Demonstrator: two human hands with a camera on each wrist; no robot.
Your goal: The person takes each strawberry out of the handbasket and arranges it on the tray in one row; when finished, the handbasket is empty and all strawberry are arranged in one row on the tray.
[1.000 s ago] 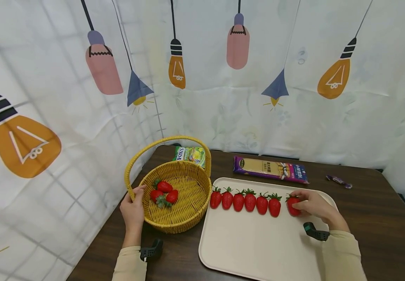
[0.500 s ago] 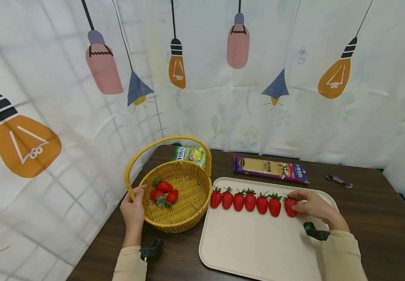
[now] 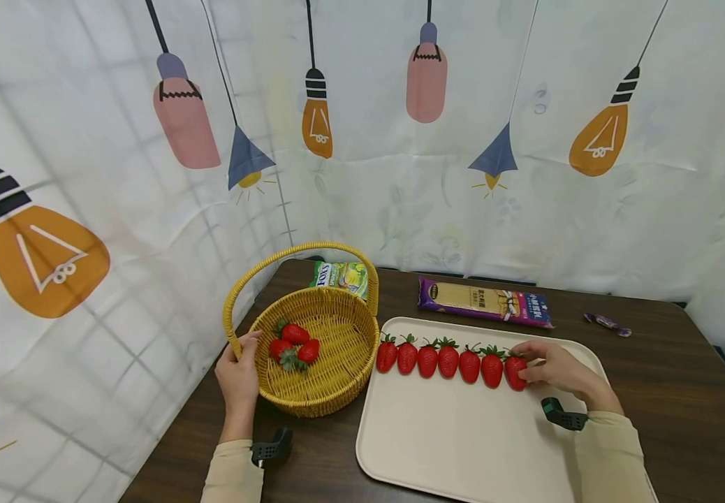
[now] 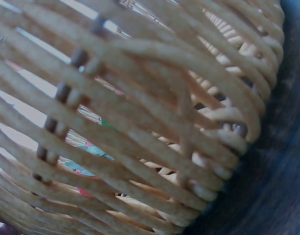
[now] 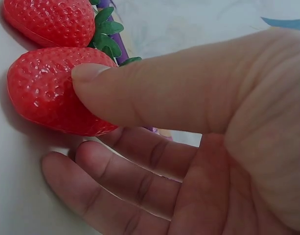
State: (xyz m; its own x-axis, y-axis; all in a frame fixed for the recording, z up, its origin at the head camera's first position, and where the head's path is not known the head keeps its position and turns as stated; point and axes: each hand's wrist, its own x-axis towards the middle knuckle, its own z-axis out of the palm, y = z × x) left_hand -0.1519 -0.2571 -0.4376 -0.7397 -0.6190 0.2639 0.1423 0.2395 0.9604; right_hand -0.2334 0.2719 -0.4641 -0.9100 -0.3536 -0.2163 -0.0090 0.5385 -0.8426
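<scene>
At the right end of a row of red strawberries on a cream tray [image 3: 450, 433], my right hand [image 3: 557, 367] pinches the last strawberry [image 3: 515, 373]. Its thumb lies on the fruit in the right wrist view, where a neighbouring strawberry [image 5: 52, 22] sits close by. My left hand [image 3: 239, 370] grips the near left rim of a yellow wicker basket [image 3: 312, 402], by the foot of its handle. Inside the basket lie a few strawberries [image 3: 295, 334]. The left wrist view is filled by the basket's woven wall [image 4: 140, 112]; the left fingers are hidden there.
Behind the basket lies a green candy bag [image 3: 343, 277]. A purple pasta packet [image 3: 485, 303] lies beyond the tray's far edge, with a small wrapped candy [image 3: 608, 325] to its right. A patterned curtain [image 3: 387, 188] hangs along the table's back and left.
The right hand has slid its strawberry leftward along the tray, up against the row's neighbouring strawberry. The left hand and the basket have stayed in place.
</scene>
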